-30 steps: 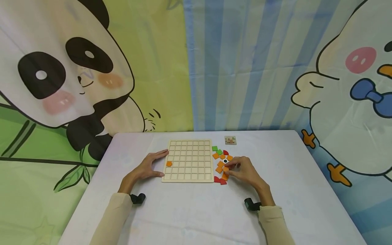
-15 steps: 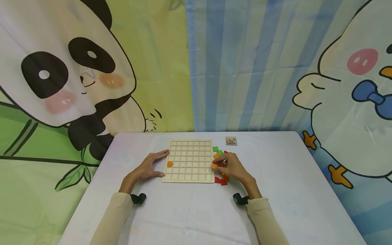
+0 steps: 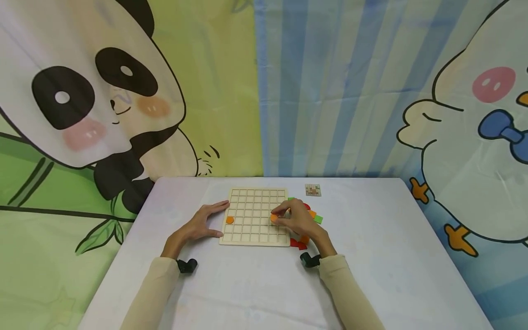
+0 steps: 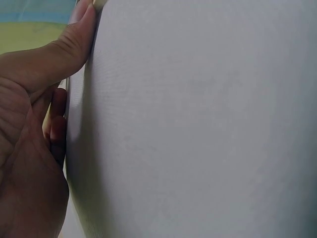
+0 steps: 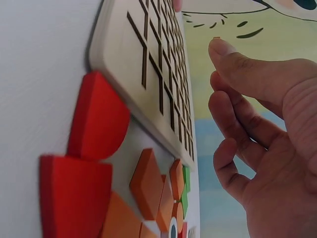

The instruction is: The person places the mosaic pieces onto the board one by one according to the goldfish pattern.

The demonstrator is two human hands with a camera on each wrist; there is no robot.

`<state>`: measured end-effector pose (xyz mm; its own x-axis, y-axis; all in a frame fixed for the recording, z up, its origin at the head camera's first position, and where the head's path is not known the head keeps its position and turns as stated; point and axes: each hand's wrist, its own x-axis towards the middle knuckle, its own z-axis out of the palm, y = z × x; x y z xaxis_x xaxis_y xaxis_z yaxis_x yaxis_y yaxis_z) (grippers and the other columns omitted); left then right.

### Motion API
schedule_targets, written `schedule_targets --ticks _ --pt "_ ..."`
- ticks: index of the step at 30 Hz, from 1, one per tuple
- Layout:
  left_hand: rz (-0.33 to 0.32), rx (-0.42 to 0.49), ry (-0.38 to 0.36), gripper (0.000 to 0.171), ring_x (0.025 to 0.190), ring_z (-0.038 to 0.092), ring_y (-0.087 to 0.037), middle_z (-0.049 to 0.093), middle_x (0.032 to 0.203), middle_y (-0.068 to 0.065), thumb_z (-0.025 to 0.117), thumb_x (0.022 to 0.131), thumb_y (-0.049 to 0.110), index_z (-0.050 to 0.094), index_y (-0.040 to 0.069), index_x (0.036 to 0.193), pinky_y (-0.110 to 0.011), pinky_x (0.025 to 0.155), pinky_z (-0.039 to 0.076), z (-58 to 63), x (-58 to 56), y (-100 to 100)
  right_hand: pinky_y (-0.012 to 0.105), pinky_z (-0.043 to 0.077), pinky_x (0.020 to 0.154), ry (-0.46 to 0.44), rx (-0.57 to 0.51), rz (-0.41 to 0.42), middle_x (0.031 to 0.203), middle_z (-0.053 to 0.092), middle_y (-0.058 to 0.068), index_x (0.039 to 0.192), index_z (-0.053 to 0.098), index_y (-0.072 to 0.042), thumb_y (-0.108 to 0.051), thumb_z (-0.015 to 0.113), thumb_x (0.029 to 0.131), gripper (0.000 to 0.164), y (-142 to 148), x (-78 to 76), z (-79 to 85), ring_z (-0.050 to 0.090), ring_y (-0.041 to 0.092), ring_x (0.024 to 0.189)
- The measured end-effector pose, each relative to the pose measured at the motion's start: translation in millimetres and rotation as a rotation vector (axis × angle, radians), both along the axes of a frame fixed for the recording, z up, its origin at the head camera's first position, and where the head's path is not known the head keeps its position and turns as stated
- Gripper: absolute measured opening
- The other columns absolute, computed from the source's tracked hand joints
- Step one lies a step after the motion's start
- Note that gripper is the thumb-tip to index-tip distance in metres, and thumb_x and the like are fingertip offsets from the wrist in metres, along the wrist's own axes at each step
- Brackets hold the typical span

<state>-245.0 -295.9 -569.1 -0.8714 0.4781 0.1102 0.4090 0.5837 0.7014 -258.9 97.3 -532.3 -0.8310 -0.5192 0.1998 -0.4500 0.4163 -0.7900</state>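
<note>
A pale wooden grid board (image 3: pixel 251 200) lies on the table, with an orange piece (image 3: pixel 230 220) in a cell near its left edge. Thumb and fingers of my left hand (image 3: pixel 199 224) rest spread against that left edge; the left wrist view shows the thumb (image 4: pixel 72 49) extended. Above the right part of the grid, my right hand (image 3: pixel 300 220) pinches a small orange piece (image 3: pixel 274 218) between thumb and fingers. From the right wrist, that hand (image 5: pixel 267 114) hangs over the board (image 5: pixel 116 44), with only a sliver of the piece visible at the thumb tip.
Right of the board lie red pieces (image 5: pixel 99 116), orange pieces (image 5: pixel 146 183) and green pieces (image 3: pixel 318 219), partly hidden by my right hand in the head view. A small picture card (image 3: pixel 313 190) lies behind them. Printed curtains (image 3: pixel 330 91) hang beyond the table.
My right hand has moved left from the loose pieces to over the board, carrying the orange piece. A green piece at the right now shows. My left hand stays at the board's edge.
</note>
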Motion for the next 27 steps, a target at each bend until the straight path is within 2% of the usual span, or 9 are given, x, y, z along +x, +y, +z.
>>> schedule_targets --ticks 5,8,14,18,22,27 --pt "-0.005 0.013 0.051 0.106 0.159 0.035 -0.049 0.045 0.174 -0.014 0.101 0.073 0.038 0.051 0.012 0.164 -0.072 0.122 0.026 -6.5 -4.6 -5 0.033 0.058 0.079 -0.016 -0.016 -0.009 0.102 0.084 0.004 0.110 0.087 -0.008 -0.008 0.091 0.088 0.023 -13 -8.4 2.0 0.070 0.014 0.088" --pt "-0.012 0.044 0.057 0.106 0.159 0.035 -0.049 0.045 0.174 -0.013 0.100 0.073 0.039 0.052 0.013 0.163 -0.074 0.122 0.025 -8.6 -5.1 -6 0.028 0.059 0.078 -0.011 -0.019 -0.013 0.104 0.084 0.005 0.109 0.087 -0.008 -0.009 0.091 0.089 0.021 -19 -12.6 -0.7 0.071 0.014 0.088" --pt "-0.027 0.040 0.067 0.107 0.158 0.036 -0.054 0.046 0.172 -0.017 0.100 0.072 0.038 0.052 0.008 0.162 -0.077 0.121 0.027 -8.3 0.5 -1 0.030 0.061 0.083 -0.048 -0.020 -0.040 0.106 0.085 0.002 0.110 0.087 -0.011 -0.011 0.091 0.089 0.021 -29 -16.0 -13.3 0.073 0.013 0.091" --pt "-0.006 0.001 0.018 0.108 0.159 0.034 -0.054 0.043 0.173 -0.020 0.101 0.072 0.032 0.050 0.006 0.163 -0.078 0.122 0.026 -6.0 2.2 1 0.031 0.063 0.085 -0.042 -0.029 -0.020 0.108 0.085 0.005 0.112 0.087 -0.008 -0.011 0.091 0.089 0.023 -38 -19.7 -19.1 0.076 0.016 0.094" --pt "0.024 -0.028 -0.024 0.109 0.161 0.033 -0.051 0.041 0.175 -0.018 0.102 0.073 0.028 0.048 0.006 0.164 -0.077 0.126 0.023 -2.9 0.9 2 0.027 0.062 0.083 -0.008 -0.001 0.017 0.107 0.085 0.007 0.112 0.086 -0.007 -0.010 0.091 0.090 0.023 -51 -27.2 -18.1 0.076 0.016 0.091" --pt "0.024 -0.028 -0.017 0.108 0.161 0.034 -0.051 0.041 0.175 -0.019 0.102 0.074 0.029 0.048 0.007 0.164 -0.076 0.125 0.024 -0.7 -0.4 1 0.026 0.062 0.081 -0.012 0.011 0.033 0.103 0.085 0.006 0.113 0.086 -0.007 -0.011 0.091 0.090 0.024 -66 -34.0 -13.6 0.075 0.012 0.087"
